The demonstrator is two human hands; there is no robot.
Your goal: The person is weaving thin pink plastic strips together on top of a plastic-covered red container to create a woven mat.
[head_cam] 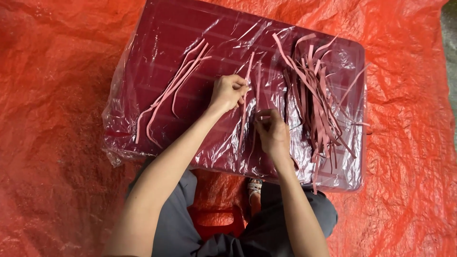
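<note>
A dark red box-like table (157, 33) wrapped in clear plastic film stands before me. My left hand (227, 91) pinches the upper part of a long pink paper strip (243, 119) near the table's middle. My right hand (272, 131) pinches a short pink strip end (263, 117) just right of it. A loose tangled heap of pink strips (318, 95) lies to the right of my right hand. A smaller bundle of long pink strips (172, 88) lies to the left of my left hand.
An orange plastic sheet (52, 119) covers the ground all around the table. My knees in grey trousers (176, 223), a red stool (214, 221) and a sandalled foot (254, 186) sit under the table's near edge.
</note>
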